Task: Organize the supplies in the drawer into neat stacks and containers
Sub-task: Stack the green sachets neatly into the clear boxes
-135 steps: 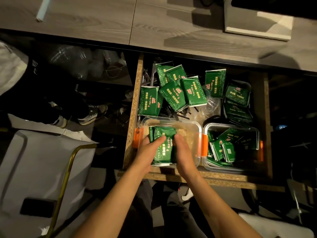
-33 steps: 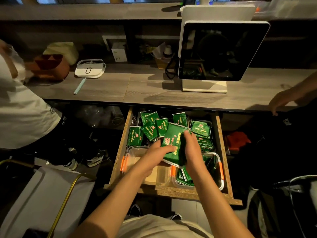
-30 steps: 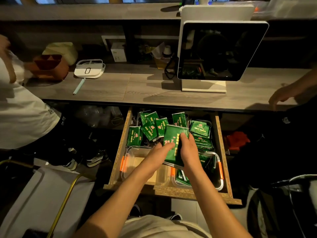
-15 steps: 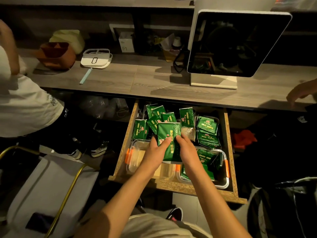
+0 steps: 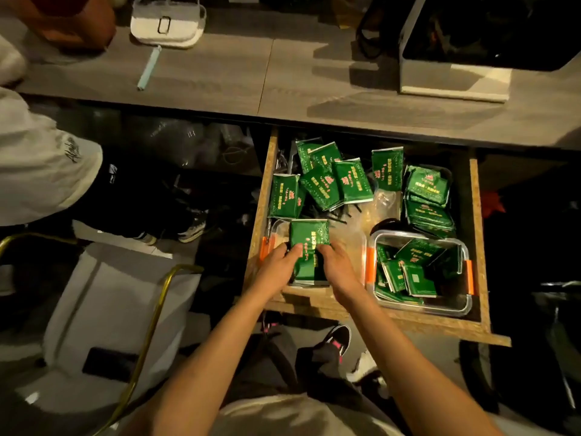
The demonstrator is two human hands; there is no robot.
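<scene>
Since half a second ago the stack of green packets (image 5: 308, 247) has come down from above the loose pile into the left clear container (image 5: 276, 229) at the drawer's near left. The left hand (image 5: 276, 265) and right hand (image 5: 338, 262) hold the stack from either side, fingers curled against its edges. Just to the right, a second clear container (image 5: 452, 305) with orange clips holds jumbled packets. Farther back in the wooden drawer (image 5: 476, 247), loose green packets (image 5: 330, 180) lie scattered, with another stack (image 5: 427, 196) at the right. Beyond, the grey counter (image 5: 235, 83) carries a pale green pen (image 5: 149, 68).
</scene>
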